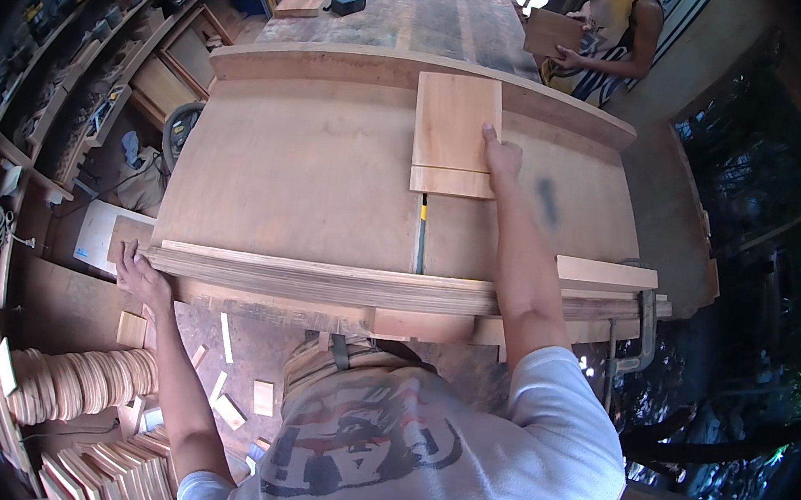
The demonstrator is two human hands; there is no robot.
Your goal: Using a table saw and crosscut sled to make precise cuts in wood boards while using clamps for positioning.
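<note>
A flat rectangular wooden board (454, 125) lies on the plywood sled base (284, 162), its far end against the far wooden fence (331, 66). A thin line crosses the board near its near end. My right hand (503, 156) grips the board's right edge, thumb on top; its other fingers are partly hidden. Directly below the board, a narrow slot (421, 242) runs toward me in the base. My left hand (139, 278) is at the left end of the thick layered near fence (320, 281), fingers spread, with nothing visibly held.
A metal clamp (645, 331) grips the near fence's right end, beside a wooden strip (607, 273). Beyond stands a long worktable (413, 20), where another person (623, 40) holds a board. Tool shelves (80, 75) line the left; stacked wood pieces (109, 473) lie lower left.
</note>
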